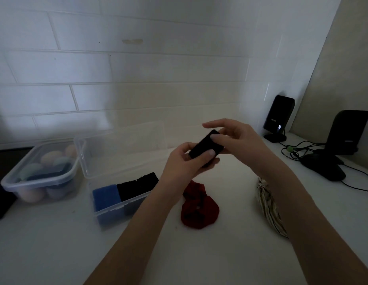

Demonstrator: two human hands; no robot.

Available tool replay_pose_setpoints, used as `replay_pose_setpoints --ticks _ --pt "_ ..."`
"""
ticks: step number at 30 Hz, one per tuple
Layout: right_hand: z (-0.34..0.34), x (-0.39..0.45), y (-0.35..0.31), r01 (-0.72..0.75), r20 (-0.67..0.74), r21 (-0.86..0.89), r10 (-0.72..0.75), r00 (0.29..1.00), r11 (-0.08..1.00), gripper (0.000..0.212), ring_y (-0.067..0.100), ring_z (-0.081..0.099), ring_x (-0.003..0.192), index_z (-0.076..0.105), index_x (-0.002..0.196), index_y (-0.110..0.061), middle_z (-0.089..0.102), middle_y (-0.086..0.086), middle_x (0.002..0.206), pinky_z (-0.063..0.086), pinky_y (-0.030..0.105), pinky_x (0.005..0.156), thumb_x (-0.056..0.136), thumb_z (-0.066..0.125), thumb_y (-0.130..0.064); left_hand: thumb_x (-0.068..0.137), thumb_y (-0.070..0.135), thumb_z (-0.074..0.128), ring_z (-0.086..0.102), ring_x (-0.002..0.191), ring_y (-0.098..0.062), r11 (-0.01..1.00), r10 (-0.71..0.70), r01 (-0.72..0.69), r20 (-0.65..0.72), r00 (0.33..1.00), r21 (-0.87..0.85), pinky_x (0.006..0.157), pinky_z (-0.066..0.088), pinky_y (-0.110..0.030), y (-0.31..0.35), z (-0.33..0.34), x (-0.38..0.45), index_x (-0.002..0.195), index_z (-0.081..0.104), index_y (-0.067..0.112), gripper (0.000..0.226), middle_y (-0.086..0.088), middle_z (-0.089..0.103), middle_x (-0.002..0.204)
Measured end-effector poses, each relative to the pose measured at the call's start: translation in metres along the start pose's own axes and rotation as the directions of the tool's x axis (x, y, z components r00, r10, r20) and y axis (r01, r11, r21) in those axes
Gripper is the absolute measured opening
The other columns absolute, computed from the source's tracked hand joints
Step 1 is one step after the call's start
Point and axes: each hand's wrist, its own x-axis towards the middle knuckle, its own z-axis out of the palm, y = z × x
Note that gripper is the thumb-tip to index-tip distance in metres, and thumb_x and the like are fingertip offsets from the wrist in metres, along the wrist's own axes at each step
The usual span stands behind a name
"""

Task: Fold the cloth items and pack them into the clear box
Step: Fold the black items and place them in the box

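Note:
A small folded black cloth (203, 148) is held in the air above the table between both hands. My left hand (185, 163) grips its lower end and my right hand (234, 138) pinches its upper end. The clear box (117, 204) stands at the left of centre with its lid tipped up behind it; a folded blue cloth (105, 197) and two folded black cloths (137, 186) stand in a row inside. A crumpled red cloth (198, 206) lies on the table below my hands. A striped beige cloth (268, 206) lies partly under my right forearm.
A second clear tub (38, 183) with pastel egg-shaped things stands at the far left. Two black speakers (278, 117) (346, 132), a dark mouse (323, 169) and cables sit at the right. A tiled wall runs close behind the white table (199, 254).

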Motion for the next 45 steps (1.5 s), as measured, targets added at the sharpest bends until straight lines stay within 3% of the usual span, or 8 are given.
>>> replay_pose_setpoints --ticks 3,9,17,24,27,34,41,45 --pt "-0.004 -0.001 0.000 -0.107 0.032 0.096 0.104 0.994 0.990 0.027 0.018 0.070 0.083 0.069 0.104 -0.023 0.067 0.009 0.082 0.059 0.036 0.080 0.087 0.055 -0.006 0.081 0.013 0.066 0.071 0.068 -0.010 0.995 0.075 -0.086 -0.158 0.985 -0.059 0.063 0.055 -0.016 0.004 -0.007 0.005 0.090 0.065 0.007 0.011 -0.001 0.074 0.072" --pt "0.015 -0.002 0.001 -0.259 0.196 0.083 0.239 0.951 0.962 0.010 0.021 0.070 0.083 0.066 0.096 -0.017 0.072 0.010 0.090 0.060 0.037 0.081 0.090 0.058 -0.016 0.081 0.021 0.069 0.058 0.051 0.001 0.927 0.260 -0.162 -0.268 0.928 0.337 0.053 0.049 -0.011 0.013 -0.021 0.002 0.082 0.067 0.014 0.008 -0.001 0.067 0.071" --pt "0.036 0.003 0.014 -0.217 0.140 -0.018 0.217 0.966 0.976 0.015 0.016 0.070 0.087 0.064 0.102 -0.020 0.073 0.001 0.097 0.057 0.033 0.081 0.090 0.058 -0.027 0.077 0.025 0.074 0.064 0.058 -0.012 0.639 0.144 0.091 -0.235 0.961 0.764 0.061 0.056 -0.020 0.048 -0.083 0.004 0.079 0.069 0.012 0.013 -0.005 0.070 0.070" --pt "0.066 -0.004 0.015 0.063 0.195 -0.270 -0.009 0.981 0.961 0.021 0.003 0.062 0.083 0.072 0.095 -0.025 0.071 -0.012 0.096 0.042 0.008 0.061 0.091 0.053 -0.017 0.081 0.024 0.070 0.071 0.068 -0.022 0.446 -0.036 0.210 -0.217 0.976 0.870 0.070 0.061 -0.033 0.036 -0.084 0.018 0.089 0.071 0.007 0.019 -0.013 0.073 0.080" --pt "0.072 -0.007 0.018 0.140 0.267 -0.387 -0.035 0.963 0.911 0.032 -0.002 0.055 0.085 0.072 0.099 -0.025 0.070 -0.009 0.103 0.040 0.006 0.066 0.088 0.047 -0.007 0.085 0.028 0.064 0.070 0.066 -0.023 0.329 -0.121 0.229 -0.199 0.972 0.916 0.061 0.059 -0.030 0.033 -0.080 0.019 0.084 0.073 0.008 0.022 -0.012 0.073 0.075" --pt "0.078 -0.009 0.028 0.217 0.384 -0.659 0.073 0.921 0.720 0.052 0.024 0.051 0.109 0.064 0.118 -0.032 0.063 0.003 0.120 0.042 0.040 0.096 0.084 0.037 -0.003 0.078 0.038 0.069 0.065 0.066 -0.019 0.068 -0.027 0.229 -0.227 0.973 0.971 0.062 0.051 -0.029 0.021 -0.074 0.015 0.079 0.075 0.013 0.027 -0.007 0.072 0.073" --pt "0.093 -0.011 0.030 0.289 0.416 -0.759 0.092 0.905 0.584 0.046 0.026 0.051 0.108 0.060 0.120 -0.024 0.061 0.005 0.121 0.033 0.032 0.082 0.085 0.040 -0.001 0.081 0.031 0.067 0.063 0.080 -0.022 -0.255 0.106 0.168 -0.145 0.984 0.952 0.067 0.046 -0.028 0.024 -0.066 0.009 0.090 0.072 0.020 0.016 -0.003 0.067 0.089" --pt "0.095 -0.013 0.026 0.303 0.412 -0.773 0.077 0.908 0.557 0.049 0.025 0.049 0.110 0.057 0.123 -0.026 0.060 0.004 0.122 0.027 0.031 0.079 0.085 0.041 0.000 0.087 0.009 0.056 0.063 0.100 -0.025 -0.211 -0.069 0.103 -0.120 0.990 0.972 0.087 0.051 -0.031 0.029 -0.070 0.005 0.106 0.071 0.023 0.027 -0.007 0.066 0.114"
